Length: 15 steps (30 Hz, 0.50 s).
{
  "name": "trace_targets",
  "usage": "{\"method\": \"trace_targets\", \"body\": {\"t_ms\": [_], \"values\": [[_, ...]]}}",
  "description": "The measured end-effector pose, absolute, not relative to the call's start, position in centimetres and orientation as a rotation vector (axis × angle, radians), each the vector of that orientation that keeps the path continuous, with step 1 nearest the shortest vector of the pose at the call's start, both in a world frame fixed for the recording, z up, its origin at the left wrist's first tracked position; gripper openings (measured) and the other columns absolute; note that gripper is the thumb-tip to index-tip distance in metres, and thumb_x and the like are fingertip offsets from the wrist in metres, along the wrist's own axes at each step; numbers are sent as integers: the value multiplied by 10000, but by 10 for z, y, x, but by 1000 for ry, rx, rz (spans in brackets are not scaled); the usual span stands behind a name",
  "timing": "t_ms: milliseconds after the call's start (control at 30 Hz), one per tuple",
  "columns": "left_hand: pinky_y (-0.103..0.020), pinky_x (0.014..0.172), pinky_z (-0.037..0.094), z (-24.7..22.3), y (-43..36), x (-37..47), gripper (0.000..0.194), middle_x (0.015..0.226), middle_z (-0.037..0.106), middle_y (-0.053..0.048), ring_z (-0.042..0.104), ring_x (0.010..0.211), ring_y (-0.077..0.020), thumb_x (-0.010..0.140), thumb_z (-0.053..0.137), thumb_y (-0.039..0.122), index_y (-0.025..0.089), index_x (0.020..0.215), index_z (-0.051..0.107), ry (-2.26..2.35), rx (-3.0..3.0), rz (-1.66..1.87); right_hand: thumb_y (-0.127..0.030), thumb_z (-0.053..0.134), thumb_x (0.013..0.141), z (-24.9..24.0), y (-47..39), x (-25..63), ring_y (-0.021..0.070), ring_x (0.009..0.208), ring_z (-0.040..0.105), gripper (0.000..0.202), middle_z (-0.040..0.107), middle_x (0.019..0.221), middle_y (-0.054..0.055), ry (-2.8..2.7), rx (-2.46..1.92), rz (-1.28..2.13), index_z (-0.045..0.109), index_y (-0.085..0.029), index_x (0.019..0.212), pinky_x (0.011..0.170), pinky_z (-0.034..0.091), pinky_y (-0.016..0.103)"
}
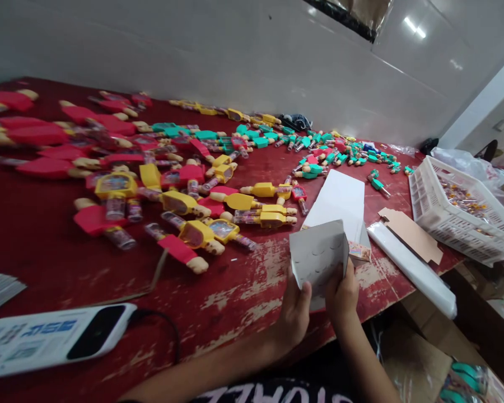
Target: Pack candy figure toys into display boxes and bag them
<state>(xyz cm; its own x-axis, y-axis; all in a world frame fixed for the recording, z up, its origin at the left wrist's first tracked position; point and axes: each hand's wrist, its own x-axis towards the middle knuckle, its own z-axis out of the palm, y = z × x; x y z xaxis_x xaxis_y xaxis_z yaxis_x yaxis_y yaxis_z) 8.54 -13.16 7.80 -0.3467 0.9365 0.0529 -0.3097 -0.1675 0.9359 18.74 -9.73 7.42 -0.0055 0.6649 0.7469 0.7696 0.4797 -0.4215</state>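
Between my two hands is a grey cardboard insert (317, 252) with curved cuts across its face, tilted up over the table's front edge. My left hand (294, 313) grips its left side, thumb on the near face. At its right side, my right hand (343, 291) is closed on the same piece. Just behind it lies a white cardboard box (338, 204) with a printed edge. To the left, many small toys with clear tubes lie loose, among them a yellow toy (197, 234) and a red toy (178, 249).
Green toys (260, 141) are heaped toward the wall. On the right stand a white plastic basket (428, 201) of small wrapped pieces, a flat brown cardboard piece (411, 232) and a clear plastic roll (414, 268). A white device (54, 341) with a cable lies front left on the red table (243, 291).
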Motion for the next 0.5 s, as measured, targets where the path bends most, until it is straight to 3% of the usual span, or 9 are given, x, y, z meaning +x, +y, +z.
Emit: {"method": "trace_targets", "body": {"t_ms": [100, 167, 267, 333, 400, 500], "values": [[-426, 1041, 425, 89, -131, 80, 783, 1136, 617, -133, 498, 1194, -306, 687, 494, 804, 183, 1156, 578, 942, 776, 1548, -150, 354, 895, 80, -88, 202, 225, 887, 688, 439, 682, 1037, 144, -1799, -1205, -237, 442, -121, 1324, 699, 568, 311], [-449, 1028, 435, 104, -123, 62, 859, 1163, 604, -131, 495, 1194, -309, 664, 402, 869, 184, 1154, 574, 841, 704, 1520, -136, 378, 892, 94, -90, 216, 219, 909, 673, 490, 677, 1030, 131, -1835, -1092, -344, 386, -146, 1382, 729, 554, 311], [-439, 992, 463, 130, -114, 24, 884, 1187, 594, -121, 518, 1175, -299, 680, 351, 870, 173, 1195, 530, 812, 591, 1469, -126, 422, 892, 117, -105, 232, 229, 995, 622, 504, 666, 1016, 110, -1960, -917, -490, 408, -205, 1390, 846, 504, 359], [-395, 922, 508, 140, -114, 3, 796, 1168, 608, -132, 566, 1113, -293, 688, 529, 764, 146, 1190, 528, 825, 452, 1286, -115, 438, 895, 122, -117, 235, 230, 1081, 574, 472, 660, 1069, 89, -2133, -881, -492, 469, -250, 1346, 951, 438, 396], [-335, 808, 547, 139, -117, -11, 711, 1118, 640, -129, 631, 986, -267, 629, 751, 532, 146, 1183, 529, 925, 352, 1141, -127, 446, 903, 115, -128, 233, 221, 1157, 530, 433, 635, 1174, 67, -2337, -868, -407, 509, -281, 1303, 1021, 377, 410], [-282, 665, 545, 120, -119, -19, 736, 971, 686, -109, 666, 770, -223, 458, 889, 307, 154, 1103, 568, 1065, 364, 1068, -407, 542, 880, 85, -137, 234, 263, 1217, 488, 437, 553, 1313, 91, -2585, -844, -148, 513, -277, 1296, 1021, 381, 450]]}}
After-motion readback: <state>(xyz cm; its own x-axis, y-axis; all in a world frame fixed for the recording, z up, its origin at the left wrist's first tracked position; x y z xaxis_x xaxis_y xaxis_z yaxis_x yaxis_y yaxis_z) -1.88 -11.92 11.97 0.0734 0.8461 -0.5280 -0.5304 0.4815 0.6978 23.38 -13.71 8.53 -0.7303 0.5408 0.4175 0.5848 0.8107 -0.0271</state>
